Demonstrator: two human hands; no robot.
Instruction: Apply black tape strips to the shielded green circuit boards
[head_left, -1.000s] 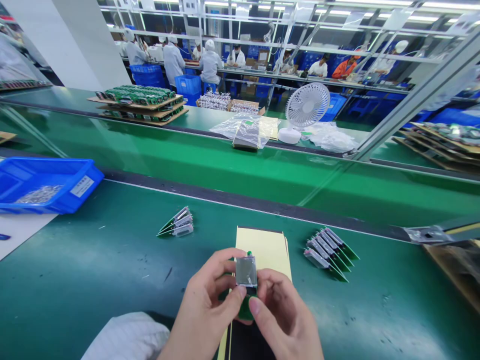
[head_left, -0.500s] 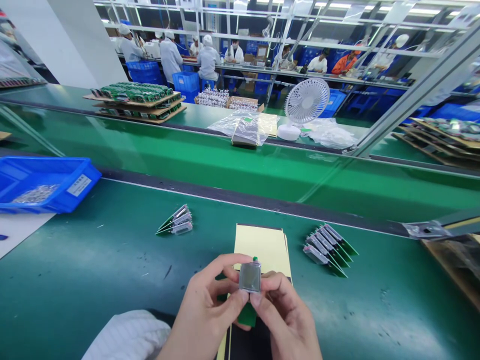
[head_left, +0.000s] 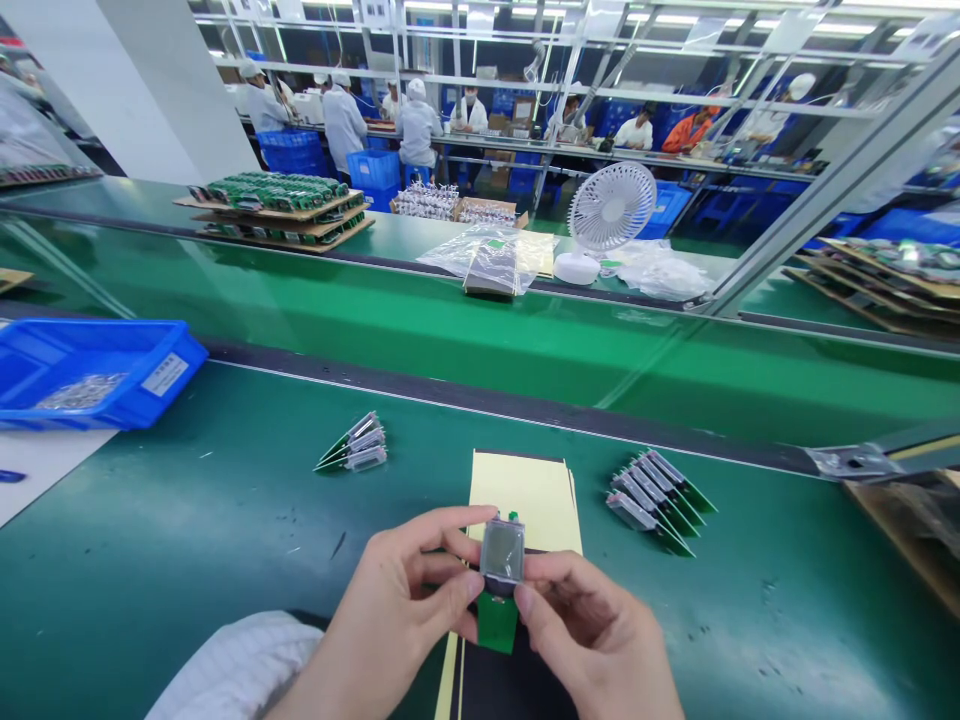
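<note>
From the head camera, both hands meet near the front edge of the green bench (head_left: 187, 560), just over a yellow sheet (head_left: 529, 495) that lies flat under the work — a judgement, but it looks placed there as a pad between the parts and the bench. The left hand (head_left: 390, 625) is curled nearly closed, thumb and forefinger pinching the left side of a small display module (head_left: 502, 552); the right hand (head_left: 600, 640) pinches its right side the same way, so the grey screen is held by its edges and faces up toward the camera, probably to keep fingers off the glass. The module's green circuit board (head_left: 497, 620) hangs below the screen between the two thumbs. To the right of the yellow sheet a fanned row of like modules (head_left: 658, 500) lies overlapped, and a smaller stack of modules (head_left: 354, 445) sits to the left — two groups kept well apart on either side of the hands. A blue bin (head_left: 97, 372) with small metal parts rests toward the left edge. Across the conveyor belt (head_left: 450, 320), on the far side, stand a white desk fan (head_left: 609, 215) and stacked trays of boards (head_left: 277, 205).
</note>
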